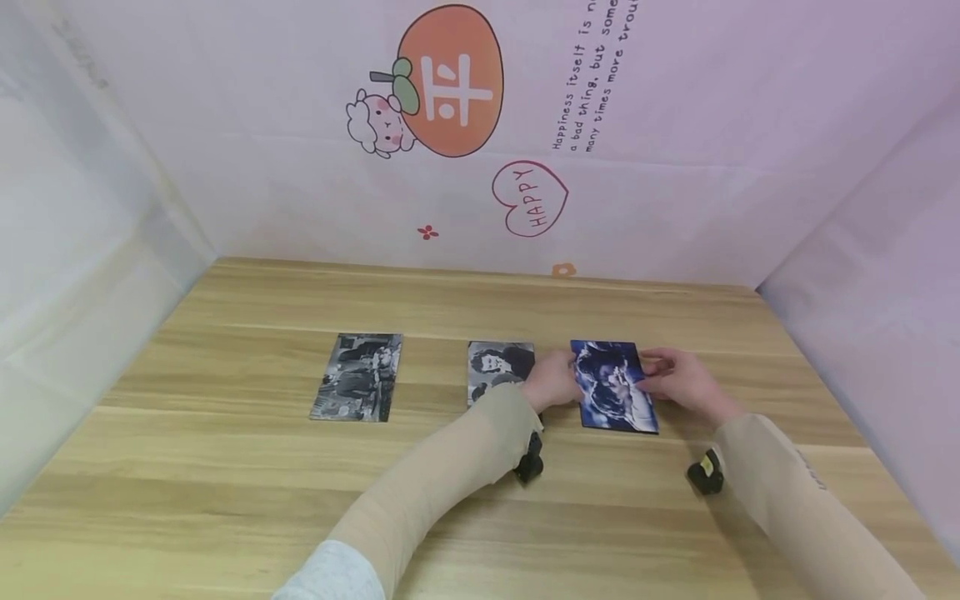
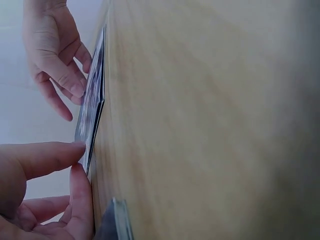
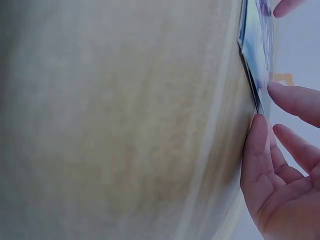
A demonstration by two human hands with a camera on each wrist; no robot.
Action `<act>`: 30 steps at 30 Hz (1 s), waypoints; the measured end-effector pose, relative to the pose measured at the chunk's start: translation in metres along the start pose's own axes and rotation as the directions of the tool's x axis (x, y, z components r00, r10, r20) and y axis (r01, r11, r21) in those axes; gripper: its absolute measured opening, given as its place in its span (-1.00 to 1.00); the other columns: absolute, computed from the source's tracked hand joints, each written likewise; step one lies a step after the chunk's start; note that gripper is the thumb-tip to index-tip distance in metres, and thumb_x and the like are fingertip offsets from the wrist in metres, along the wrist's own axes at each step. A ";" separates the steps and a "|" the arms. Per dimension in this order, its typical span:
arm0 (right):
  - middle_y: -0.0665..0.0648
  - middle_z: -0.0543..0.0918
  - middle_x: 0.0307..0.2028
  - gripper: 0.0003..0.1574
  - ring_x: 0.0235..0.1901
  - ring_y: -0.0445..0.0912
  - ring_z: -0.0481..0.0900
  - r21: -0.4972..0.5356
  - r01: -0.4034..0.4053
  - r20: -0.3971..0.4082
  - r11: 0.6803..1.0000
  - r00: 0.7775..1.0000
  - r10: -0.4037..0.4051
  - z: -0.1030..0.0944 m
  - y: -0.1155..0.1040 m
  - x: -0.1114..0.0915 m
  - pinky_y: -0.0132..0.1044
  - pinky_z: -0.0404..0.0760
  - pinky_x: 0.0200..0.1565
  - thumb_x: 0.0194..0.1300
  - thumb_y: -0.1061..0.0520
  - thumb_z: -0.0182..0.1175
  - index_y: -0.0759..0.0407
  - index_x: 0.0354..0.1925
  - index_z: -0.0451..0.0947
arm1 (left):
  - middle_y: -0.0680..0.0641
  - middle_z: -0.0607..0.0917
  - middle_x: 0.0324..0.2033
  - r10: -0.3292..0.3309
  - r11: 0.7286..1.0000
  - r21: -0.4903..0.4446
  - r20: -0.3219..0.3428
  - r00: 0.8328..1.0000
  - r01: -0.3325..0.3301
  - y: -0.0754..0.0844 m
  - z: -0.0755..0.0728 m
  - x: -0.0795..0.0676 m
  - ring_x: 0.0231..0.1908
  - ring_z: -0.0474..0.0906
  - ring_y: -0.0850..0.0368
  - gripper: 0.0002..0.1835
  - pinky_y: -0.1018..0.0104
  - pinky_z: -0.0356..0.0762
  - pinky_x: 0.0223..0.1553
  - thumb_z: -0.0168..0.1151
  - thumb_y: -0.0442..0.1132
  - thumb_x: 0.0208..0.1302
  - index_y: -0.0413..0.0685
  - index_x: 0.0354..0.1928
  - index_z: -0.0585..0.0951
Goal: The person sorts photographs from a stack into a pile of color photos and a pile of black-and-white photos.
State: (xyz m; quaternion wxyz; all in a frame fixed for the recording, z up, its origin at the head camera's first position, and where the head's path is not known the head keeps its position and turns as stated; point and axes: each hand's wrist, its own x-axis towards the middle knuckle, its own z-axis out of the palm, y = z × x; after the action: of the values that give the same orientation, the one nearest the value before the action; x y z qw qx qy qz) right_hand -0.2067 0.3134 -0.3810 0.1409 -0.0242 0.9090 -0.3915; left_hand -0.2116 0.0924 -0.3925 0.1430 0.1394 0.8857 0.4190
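A blue-toned photo card with a dark edge lies at the right of the table, between both hands. My left hand pinches its left edge, thumb on top and a finger at the underside, as the left wrist view shows. On the opposite edge, my right hand holds the card between thumb and index finger. Seen edge-on in the left wrist view, the card shows more than one thin layer. Just left of it lies a black-and-white portrait card, partly hidden by my left hand and sleeve.
Another black-and-white photo card lies farther left on the wooden table. White cloth printed with a cartoon and the word HAPPY stands behind the table, with pale cloth at both sides. Black wrist devices hang under both sleeves.
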 end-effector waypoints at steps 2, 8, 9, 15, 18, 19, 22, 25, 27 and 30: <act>0.54 0.46 0.04 -0.15 -0.13 0.01 0.59 0.013 0.002 -0.006 1.000 1.000 -0.002 0.000 0.000 -0.001 -0.39 0.67 -0.21 0.16 0.25 0.28 0.53 0.30 0.13 | 0.00 0.48 -0.51 -0.002 1.000 -0.019 0.002 1.000 0.002 -0.001 0.000 0.001 -0.57 0.25 0.23 -0.25 0.51 0.28 -0.54 0.35 -0.42 -0.04 -0.33 0.28 0.35; 0.53 0.48 0.04 -0.19 -0.18 -0.05 0.61 0.016 0.031 -0.036 0.999 0.999 -0.030 -0.003 0.001 -0.005 -0.41 0.65 -0.20 0.19 0.22 0.25 0.50 0.30 0.16 | -0.04 0.57 -0.47 0.005 0.994 -0.110 0.007 1.000 -0.004 0.001 -0.002 -0.001 -0.54 0.36 0.25 -0.30 0.51 0.36 -0.53 0.37 -0.38 0.01 -0.31 0.26 0.38; 0.53 0.46 0.05 -0.19 -0.18 -0.04 0.61 0.020 0.034 -0.039 0.999 0.999 -0.033 -0.003 0.000 -0.006 -0.41 0.65 -0.19 0.20 0.22 0.23 0.49 0.30 0.15 | -0.03 0.57 -0.46 0.006 0.992 -0.128 0.007 1.000 -0.005 0.002 -0.003 -0.002 -0.52 0.38 0.25 -0.31 0.52 0.37 -0.51 0.38 -0.38 0.01 -0.30 0.26 0.39; 0.56 0.37 0.15 -0.18 -0.06 0.10 0.59 0.097 0.041 -0.037 0.994 0.999 -0.037 -0.006 -0.011 -0.013 -0.33 0.66 -0.11 0.28 0.18 0.18 0.45 0.35 0.07 | -0.07 0.62 -0.24 0.001 0.976 -0.217 0.010 1.000 0.001 0.011 -0.009 -0.008 -0.33 0.48 0.19 -0.39 0.48 0.47 -0.39 0.36 -0.34 0.07 -0.21 0.22 0.44; 0.56 0.36 0.17 -0.18 -0.09 -0.02 0.60 0.127 0.044 -0.047 0.991 0.998 -0.039 -0.006 -0.016 -0.016 -0.34 0.65 -0.11 0.30 0.16 0.16 0.43 0.37 0.05 | -0.07 0.63 -0.20 0.005 0.974 -0.228 0.012 1.000 -0.002 0.012 -0.012 -0.011 -0.28 0.51 0.17 -0.42 0.46 0.47 -0.36 0.35 -0.31 0.10 -0.17 0.21 0.45; 0.55 0.37 0.17 -0.18 -0.12 -0.09 0.61 0.130 0.045 -0.055 0.991 0.998 -0.039 -0.006 -0.018 -0.016 -0.35 0.64 -0.12 0.31 0.14 0.16 0.42 0.37 0.06 | -0.08 0.63 -0.19 0.010 0.972 -0.235 0.011 1.000 -0.007 0.012 -0.014 -0.013 -0.27 0.52 0.17 -0.42 0.46 0.48 -0.36 0.35 -0.31 0.11 -0.16 0.21 0.45; 0.53 0.40 0.16 -0.20 -0.21 -0.26 0.58 0.145 0.049 -0.081 0.988 0.996 -0.037 -0.004 -0.023 -0.018 -0.36 0.63 -0.13 0.31 0.11 0.16 0.40 0.37 0.09 | -0.11 0.63 -0.13 0.022 0.966 -0.256 0.009 1.000 -0.019 0.011 -0.019 -0.016 -0.24 0.54 0.15 -0.41 0.45 0.50 -0.34 0.35 -0.30 0.11 -0.15 0.23 0.45; 0.52 0.41 0.14 -0.22 -0.23 -0.29 0.59 0.167 0.064 -0.093 0.984 0.994 -0.048 -0.001 -0.028 -0.019 -0.33 0.64 -0.12 0.32 0.11 0.16 0.41 0.35 0.11 | -0.15 0.63 -0.10 0.036 0.957 -0.287 0.005 0.999 -0.033 0.007 -0.025 -0.019 -0.20 0.56 0.12 -0.41 0.43 0.53 -0.32 0.35 -0.31 0.12 -0.17 0.23 0.44; 0.52 0.42 0.14 -0.23 -0.22 -0.28 0.60 0.185 0.072 -0.088 0.980 0.995 -0.057 0.003 -0.032 -0.019 -0.30 0.65 -0.09 0.33 0.11 0.15 0.42 0.35 0.12 | -0.15 0.63 -0.09 0.043 0.955 -0.295 -0.002 0.999 -0.042 0.005 -0.030 -0.022 -0.17 0.58 0.11 -0.42 0.42 0.56 -0.29 0.35 -0.31 0.12 -0.18 0.22 0.45; 0.49 0.41 0.14 -0.24 -0.19 -0.28 0.59 0.224 0.077 -0.064 0.972 0.996 -0.065 0.007 -0.041 -0.022 -0.29 0.63 -0.03 0.34 0.13 0.13 0.43 0.35 0.11 | -0.13 0.63 -0.09 0.055 0.954 -0.294 -0.018 0.998 -0.058 0.000 -0.037 -0.026 -0.14 0.59 0.10 -0.44 0.41 0.58 -0.26 0.35 -0.30 0.12 -0.17 0.20 0.47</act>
State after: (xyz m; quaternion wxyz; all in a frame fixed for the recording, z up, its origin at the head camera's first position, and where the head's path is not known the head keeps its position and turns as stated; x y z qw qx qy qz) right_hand -0.1864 0.2838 -0.3512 0.1030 -0.0295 0.8607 -0.4977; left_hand -0.2013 0.0573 -0.3663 0.1459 0.1397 0.8100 0.5506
